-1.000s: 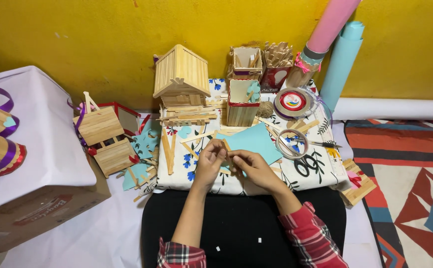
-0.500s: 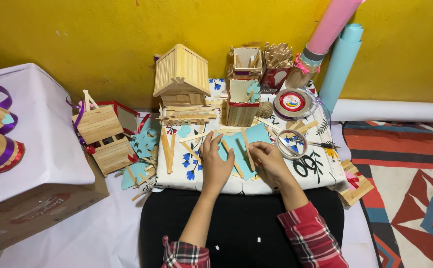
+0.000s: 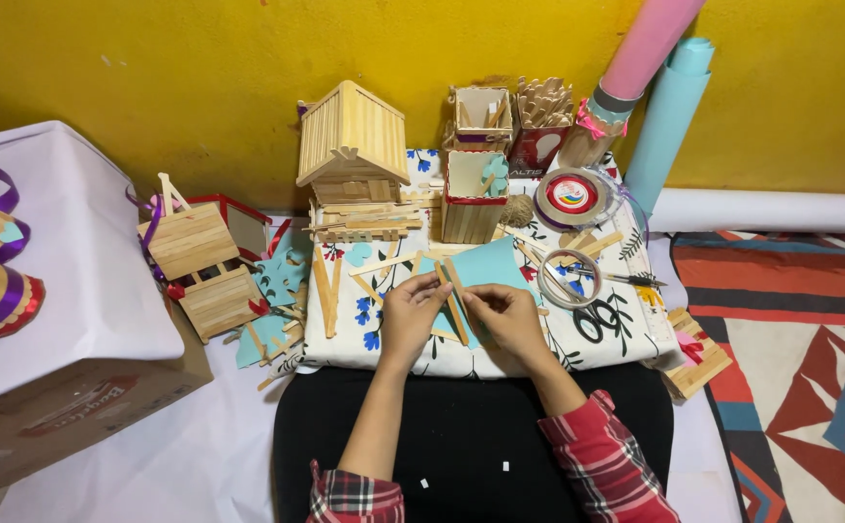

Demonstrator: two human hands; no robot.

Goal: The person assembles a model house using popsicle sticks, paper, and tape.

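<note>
We see a brown cardboard box [image 3: 64,412] at lower left, under a white sheet, with a red label [image 3: 78,407] on its side; a small red carton [image 3: 537,150] stands by the yellow wall.

yellow wall, pale wood, blue paper

light blue paper sheet [image 3: 480,271] is lying on a white cloth [image 3: 597,334] with blue flowers and black leaves; red plaid sleeve [image 3: 601,460] is showing; pink roll [image 3: 650,44] is leaning beside a light blue roll [image 3: 669,121].
</note>
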